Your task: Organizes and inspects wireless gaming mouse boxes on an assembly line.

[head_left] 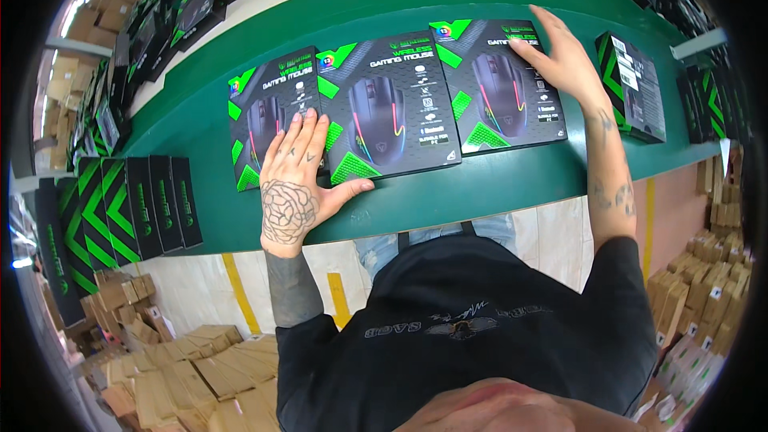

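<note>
Three black and green mouse boxes lie face up in a row on the green table (400,208). My left hand (296,176) rests flat, fingers stretched out, on the lower part of the left mouse box (264,108), its thumb pointing toward the bottom edge of the middle mouse box (380,104). Spread fingers of my right hand (556,52) touch the top right corner of the right mouse box (496,100). Neither hand is wrapped round anything. To the right of that hand lies another mouse box (632,88), with white labels on its side.
Several similar boxes stand in a row (136,200) at the table's left end, and more dark boxes (708,104) are at the right end. A shelf of boxes (196,12) runs along the back. Cardboard cartons (184,376) are piled on the floor below.
</note>
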`<state>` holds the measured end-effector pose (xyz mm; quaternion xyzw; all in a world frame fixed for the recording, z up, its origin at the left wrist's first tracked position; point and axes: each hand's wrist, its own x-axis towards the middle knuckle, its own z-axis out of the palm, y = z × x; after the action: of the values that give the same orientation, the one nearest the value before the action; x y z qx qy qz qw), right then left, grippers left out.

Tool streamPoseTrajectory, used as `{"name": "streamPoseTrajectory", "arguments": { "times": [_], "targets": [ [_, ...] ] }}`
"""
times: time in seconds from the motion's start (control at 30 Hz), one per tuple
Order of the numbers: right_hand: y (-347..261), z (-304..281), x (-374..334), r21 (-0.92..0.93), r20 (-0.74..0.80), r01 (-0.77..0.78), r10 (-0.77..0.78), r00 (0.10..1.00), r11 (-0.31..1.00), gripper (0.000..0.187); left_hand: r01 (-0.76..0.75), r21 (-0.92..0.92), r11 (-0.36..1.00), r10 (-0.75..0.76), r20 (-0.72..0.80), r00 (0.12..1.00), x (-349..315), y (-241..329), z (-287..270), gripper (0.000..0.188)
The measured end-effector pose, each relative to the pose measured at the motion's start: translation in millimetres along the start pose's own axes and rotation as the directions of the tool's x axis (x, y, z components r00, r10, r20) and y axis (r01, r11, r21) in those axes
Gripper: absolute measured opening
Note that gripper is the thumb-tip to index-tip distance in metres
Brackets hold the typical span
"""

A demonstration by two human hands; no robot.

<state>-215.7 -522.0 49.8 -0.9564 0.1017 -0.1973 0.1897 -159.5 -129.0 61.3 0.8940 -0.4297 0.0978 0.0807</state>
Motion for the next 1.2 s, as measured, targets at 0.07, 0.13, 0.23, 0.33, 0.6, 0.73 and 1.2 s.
{"name": "streamPoseTrajectory", "arguments": {
  "times": [0.07,0.13,0.23,0.33,0.6,0.73,1.2],
  "targets": [
    [-11,5,10,0.034,0.185,-0.131,0.122,0.975,0.991,0.074,0.005,-0.043,0.999,-0.011,-0.139,0.990,1,-10,11,0.084],
    [-29,6,13,-0.132,0.200,-0.180,0.204,0.958,0.975,0.075,-0.022,-0.043,0.999,0.013,-0.191,0.981,5,-10,10,0.073],
    [-38,-5,15,-0.126,0.148,-0.158,0.176,0.973,0.979,0.074,-0.109,-0.015,0.994,0.101,-0.266,0.959,-1,-13,14,0.052],
    [-41,-24,18,-0.061,0.040,-0.022,0.024,0.999,0.998,0.070,-0.103,0.000,0.995,0.095,-0.380,0.920,-4,-5,15,0.037],
    [-75,-30,66,0.935,0.347,-0.296,-0.339,0.874,0.193,0.071,0.286,-0.491,0.823,-0.516,-0.433,0.739,-7,19,29,0.018],
    [-81,5,59,0.868,0.375,-0.146,-0.432,0.820,0.475,0.069,0.232,-0.177,0.956,-0.282,-0.355,0.891,-6,22,17,0.019],
    [-104,-43,-5,0.862,-0.035,0.279,-0.498,0.867,0.424,0.065,0.107,-0.458,0.883,-0.309,-0.393,0.866,-68,34,55,0.034]
  ]
}}
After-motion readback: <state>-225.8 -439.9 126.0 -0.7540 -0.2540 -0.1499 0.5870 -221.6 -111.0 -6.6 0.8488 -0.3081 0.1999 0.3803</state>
